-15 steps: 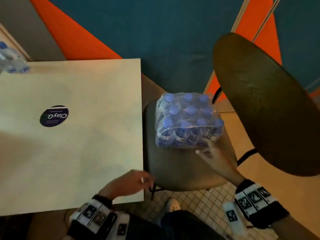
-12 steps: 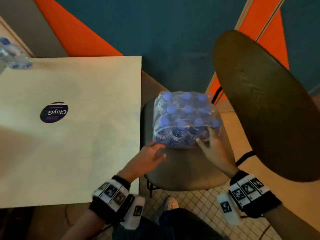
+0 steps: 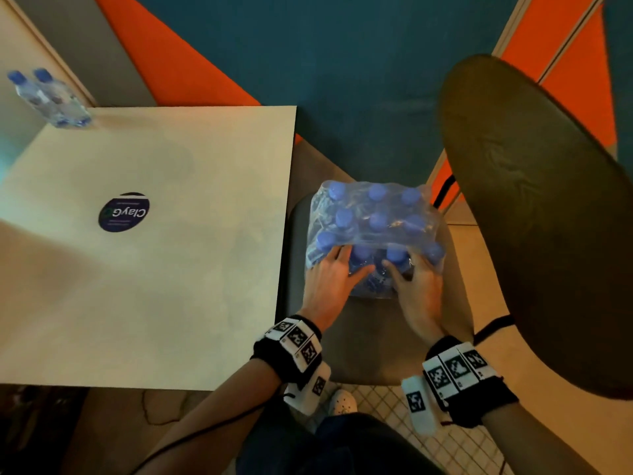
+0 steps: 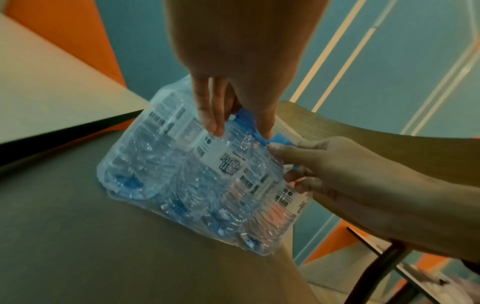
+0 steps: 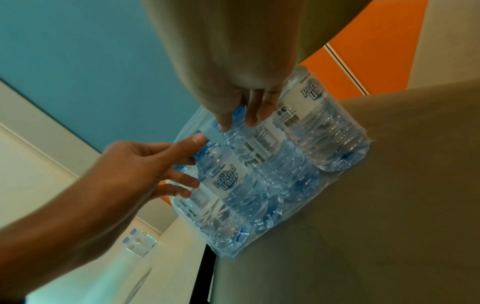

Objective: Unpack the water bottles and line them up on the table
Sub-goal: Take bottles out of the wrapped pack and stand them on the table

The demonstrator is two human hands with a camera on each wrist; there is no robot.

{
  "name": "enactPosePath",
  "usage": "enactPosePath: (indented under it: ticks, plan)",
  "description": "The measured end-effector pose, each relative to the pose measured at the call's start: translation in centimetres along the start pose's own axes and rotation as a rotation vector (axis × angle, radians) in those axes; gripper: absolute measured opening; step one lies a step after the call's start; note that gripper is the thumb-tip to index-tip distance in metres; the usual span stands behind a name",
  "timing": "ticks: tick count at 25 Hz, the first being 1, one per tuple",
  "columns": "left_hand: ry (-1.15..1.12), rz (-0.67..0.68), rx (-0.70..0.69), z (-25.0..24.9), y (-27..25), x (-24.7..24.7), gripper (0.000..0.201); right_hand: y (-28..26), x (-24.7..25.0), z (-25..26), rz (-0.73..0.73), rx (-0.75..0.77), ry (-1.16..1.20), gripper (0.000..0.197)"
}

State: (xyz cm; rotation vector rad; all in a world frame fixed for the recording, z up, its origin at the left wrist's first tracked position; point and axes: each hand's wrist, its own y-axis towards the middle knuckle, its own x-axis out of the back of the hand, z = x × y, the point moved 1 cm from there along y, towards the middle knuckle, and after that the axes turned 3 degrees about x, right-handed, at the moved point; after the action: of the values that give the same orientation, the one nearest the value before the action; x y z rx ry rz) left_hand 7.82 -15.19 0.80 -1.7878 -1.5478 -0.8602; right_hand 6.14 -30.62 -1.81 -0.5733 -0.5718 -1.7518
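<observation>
A shrink-wrapped pack of blue-capped water bottles (image 3: pixel 375 221) stands on a dark chair seat (image 3: pixel 370 341) to the right of the beige table (image 3: pixel 171 269). My left hand (image 3: pixel 346 265) grips the pack's near top edge, with thumb and fingers either side of a cap under the wrap (image 4: pixel 241 125). My right hand (image 3: pixel 400 269) pinches the wrap around the neighbouring cap (image 5: pixel 239 123). Two loose bottles (image 3: pixel 48 97) stand at the table's far left corner.
The chair's dark curved backrest (image 3: pixel 548 217) rises close on the right of the pack. A round dark sticker (image 3: pixel 124 211) lies on the tabletop. Behind are a teal and orange wall (image 3: pixel 342 80) and, below, a tiled floor (image 3: pixel 455 437) with my shoe (image 3: pixel 342 402).
My left hand has come off the table's near corner and reached the pack. My right hand has shifted up onto the pack's near top edge. Both now hold the wrap.
</observation>
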Motion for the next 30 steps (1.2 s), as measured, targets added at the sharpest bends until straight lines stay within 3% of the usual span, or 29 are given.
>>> enactPosePath:
  ticks: [2,6,12,15,21,30]
  plan:
    - [-0.043,-0.042,0.019,0.2,-0.1,0.1,0.050,-0.8,0.7,-0.2,0.049,0.019,-0.012,0.043]
    - [0.003,-0.092,-0.096,1.5,-1.7,1.8,0.041,-2.4,2.7,1.4,0.162,0.086,-0.082,0.044]
    - [-0.099,-0.133,-0.040,7.2,-5.8,7.8,0.054,-3.3,1.3,9.6,0.208,0.337,-0.142,0.039]
    - [-0.119,-0.199,0.042,12.3,-6.9,12.2,0.054,-3.2,-3.0,14.5,0.299,0.387,-0.086,0.033]
    - [-0.029,-0.369,0.248,25.7,-8.1,24.4,0.043,-3.0,-17.9,26.7,0.488,0.468,0.113,0.029]
    - [0.097,-0.412,0.434,44.0,-3.5,36.6,0.030,-2.0,-37.6,40.4,0.632,0.546,0.174,0.030]
